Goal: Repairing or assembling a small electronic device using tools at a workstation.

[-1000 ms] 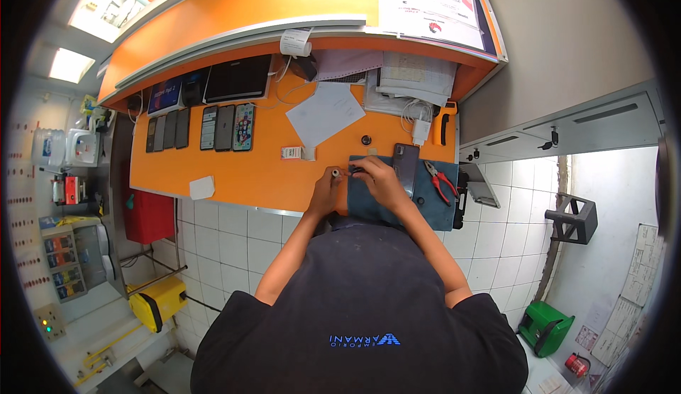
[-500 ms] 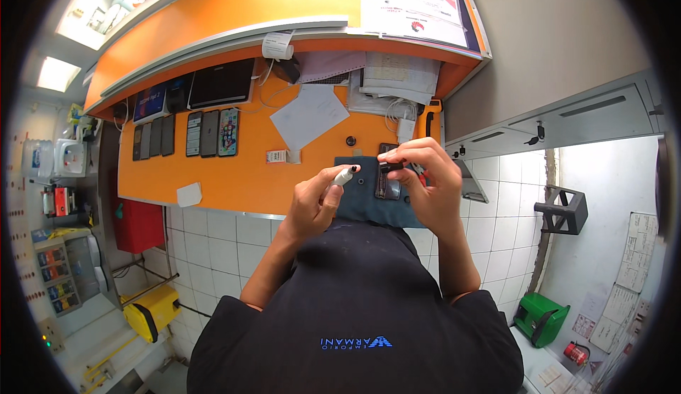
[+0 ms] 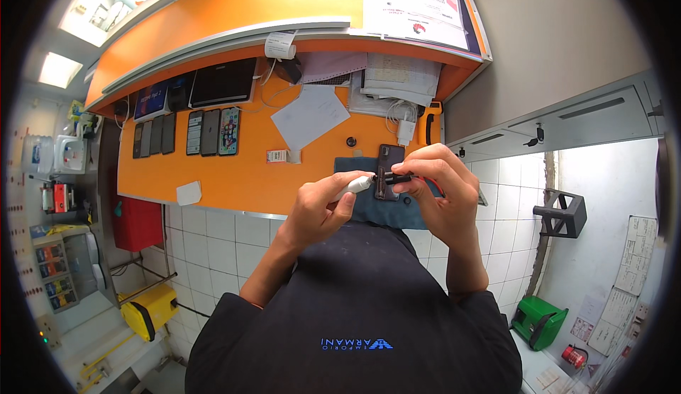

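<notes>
My left hand (image 3: 318, 206) pinches a white tube (image 3: 359, 184) with a dark tip between thumb and fingers. The tip points right, toward a small black cap-like piece (image 3: 399, 178) gripped by the fingertips of my right hand (image 3: 448, 190). Tip and black piece meet or nearly touch; I cannot tell which. Under them a dark smartphone (image 3: 390, 156) lies on a blue-grey mat (image 3: 363, 208) at the near edge of the orange table. My right hand partly covers a red-handled tool.
Several phones (image 3: 168, 133) lie in rows at the left of the orange table (image 3: 241, 178). A white paper sheet (image 3: 310, 116), a small round black item (image 3: 351, 141), a white charger (image 3: 406, 131) and a yellow-orange tool (image 3: 430, 122) lie farther back. A grey cabinet (image 3: 560, 114) stands at right.
The white tube has moved right and its tip now meets or nearly meets the black piece. My right hand has shifted slightly right and down, showing more of the phone.
</notes>
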`<state>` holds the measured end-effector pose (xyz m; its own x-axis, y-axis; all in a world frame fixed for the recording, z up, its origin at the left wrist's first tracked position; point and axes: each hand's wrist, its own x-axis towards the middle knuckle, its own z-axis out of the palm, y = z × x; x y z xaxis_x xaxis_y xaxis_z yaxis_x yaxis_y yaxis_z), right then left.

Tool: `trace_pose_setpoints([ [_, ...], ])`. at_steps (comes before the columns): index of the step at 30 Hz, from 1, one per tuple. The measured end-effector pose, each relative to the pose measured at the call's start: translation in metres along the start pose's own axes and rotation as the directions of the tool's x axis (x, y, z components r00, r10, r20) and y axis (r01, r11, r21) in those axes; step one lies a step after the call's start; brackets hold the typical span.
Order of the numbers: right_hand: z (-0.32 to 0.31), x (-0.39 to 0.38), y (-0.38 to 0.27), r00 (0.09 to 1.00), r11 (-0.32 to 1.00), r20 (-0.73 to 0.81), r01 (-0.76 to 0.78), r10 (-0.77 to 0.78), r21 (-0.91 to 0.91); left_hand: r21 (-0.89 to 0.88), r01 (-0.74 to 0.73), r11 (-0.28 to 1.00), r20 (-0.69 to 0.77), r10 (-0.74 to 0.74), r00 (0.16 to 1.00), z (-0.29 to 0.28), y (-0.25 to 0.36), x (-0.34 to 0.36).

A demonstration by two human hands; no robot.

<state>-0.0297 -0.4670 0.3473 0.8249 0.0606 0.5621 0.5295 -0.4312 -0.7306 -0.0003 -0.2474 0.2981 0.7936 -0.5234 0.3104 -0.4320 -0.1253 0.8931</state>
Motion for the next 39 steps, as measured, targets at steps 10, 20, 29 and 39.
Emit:
trace_pose_setpoints([
  [10,0.002,0.002,0.0,0.999,0.999,0.051,-0.001,0.003,-0.039,0.033,-0.023,0.999,0.031,0.022,0.999,-0.001,-0.001,0.001],
  [20,0.007,-0.004,0.004,0.977,0.994,0.187,0.09,-0.098,0.054,0.076,-0.103,0.992,0.055,0.099,0.994,0.001,-0.009,-0.005],
  [29,0.036,-0.039,0.01,0.963,0.984,0.211,0.152,-0.167,0.088,0.003,-0.007,1.0,0.26,0.006,0.966,-0.005,-0.025,-0.039],
  [39,0.049,-0.072,0.09,0.905,0.913,0.155,-0.406,0.396,0.044,-0.026,0.172,0.985,0.178,-0.164,0.97,0.019,-0.148,-0.055],
])
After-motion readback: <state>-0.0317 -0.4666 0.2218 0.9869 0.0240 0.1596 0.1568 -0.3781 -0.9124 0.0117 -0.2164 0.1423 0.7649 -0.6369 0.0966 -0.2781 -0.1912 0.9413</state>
